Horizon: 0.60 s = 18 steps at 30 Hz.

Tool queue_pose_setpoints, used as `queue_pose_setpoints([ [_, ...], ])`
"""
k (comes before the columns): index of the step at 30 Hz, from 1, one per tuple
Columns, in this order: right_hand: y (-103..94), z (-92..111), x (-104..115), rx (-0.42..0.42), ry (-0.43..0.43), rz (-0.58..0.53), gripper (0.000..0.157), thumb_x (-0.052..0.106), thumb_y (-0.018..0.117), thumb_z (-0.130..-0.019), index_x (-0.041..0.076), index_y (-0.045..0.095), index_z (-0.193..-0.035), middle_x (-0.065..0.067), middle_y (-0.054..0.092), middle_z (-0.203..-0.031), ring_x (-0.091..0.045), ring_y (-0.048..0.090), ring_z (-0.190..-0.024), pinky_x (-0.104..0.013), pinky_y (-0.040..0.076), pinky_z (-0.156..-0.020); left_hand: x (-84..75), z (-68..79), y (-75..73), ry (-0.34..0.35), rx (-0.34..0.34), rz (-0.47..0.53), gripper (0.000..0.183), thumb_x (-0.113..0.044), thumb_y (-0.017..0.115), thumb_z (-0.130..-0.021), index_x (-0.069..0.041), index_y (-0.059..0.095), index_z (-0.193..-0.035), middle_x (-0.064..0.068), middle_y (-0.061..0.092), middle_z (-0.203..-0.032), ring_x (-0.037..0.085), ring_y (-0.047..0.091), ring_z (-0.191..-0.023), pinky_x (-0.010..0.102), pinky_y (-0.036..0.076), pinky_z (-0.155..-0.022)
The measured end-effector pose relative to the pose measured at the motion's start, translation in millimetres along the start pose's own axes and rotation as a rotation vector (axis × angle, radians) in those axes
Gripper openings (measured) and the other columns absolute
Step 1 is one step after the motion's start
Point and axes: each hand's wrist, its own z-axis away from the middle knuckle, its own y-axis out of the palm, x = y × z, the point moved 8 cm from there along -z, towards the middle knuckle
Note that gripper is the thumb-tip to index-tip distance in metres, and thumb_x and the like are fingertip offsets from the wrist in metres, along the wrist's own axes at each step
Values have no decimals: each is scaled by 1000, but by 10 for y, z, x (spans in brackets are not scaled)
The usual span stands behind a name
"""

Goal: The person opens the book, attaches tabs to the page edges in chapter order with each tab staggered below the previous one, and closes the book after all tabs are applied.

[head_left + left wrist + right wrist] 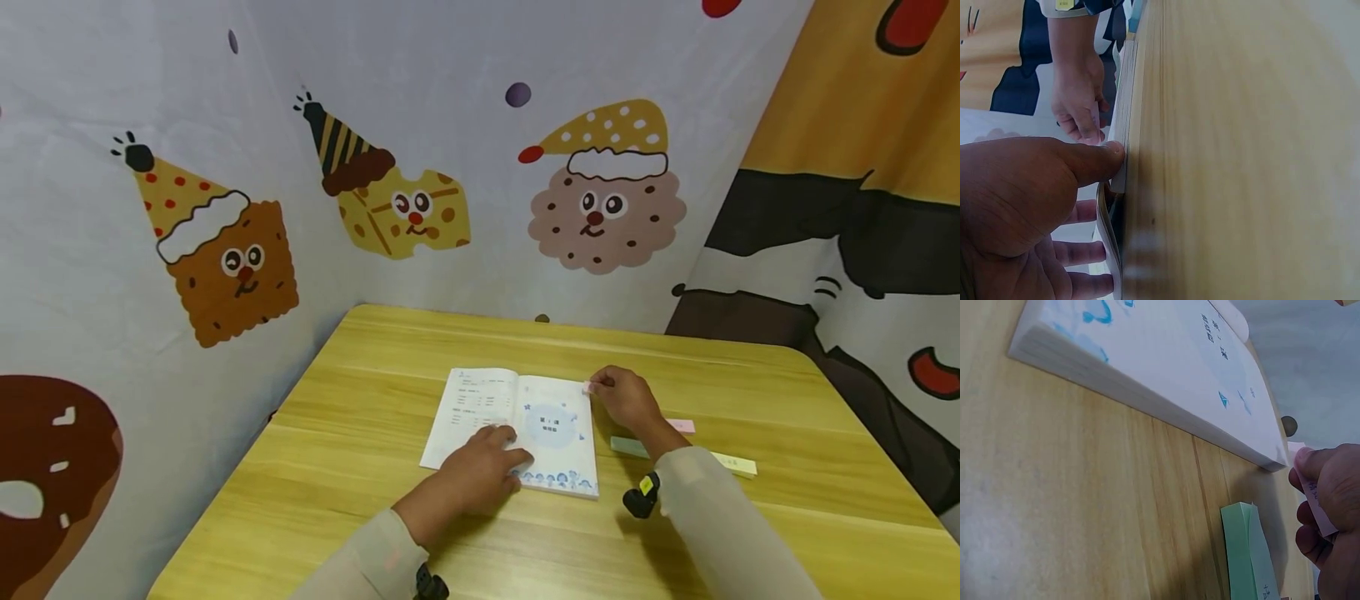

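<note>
An open book (558, 458) with printed pages and blue drawings lies on the table. My left hand (480, 471) rests across its lower middle with fingers spread. In the left wrist view, the thumb presses at the edge of the book's thick page block (1124, 94), and the other fingers lie over the pages. At the top right corner of the right page, my right hand (626, 400) pinches a pink sticky note (1315, 494) between thumb and fingers. Some handwriting shows on that note. Whether its far end touches the page, I cannot tell.
Right of the book lie a green sticky-note pad (1247, 544), a pink pad (680, 425) and a yellow pad (735, 463), partly behind the right forearm. The wooden table (337, 467) meets a cartoon-printed cloth (480, 292) at its far edge.
</note>
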Motion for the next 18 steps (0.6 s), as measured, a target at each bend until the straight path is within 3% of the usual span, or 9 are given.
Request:
queue_pose_setpoints([
  [18,100,-45,54,21,-34,64,11,23,59,-94,14,65,-98,-3,63,-93,-19,54,-75,-33,44,-62,-12,2,-9,15,-30,-10,36,-34,60,-90,-32,59,-126,5,45,-131,30,40,-123,40,32,-103],
])
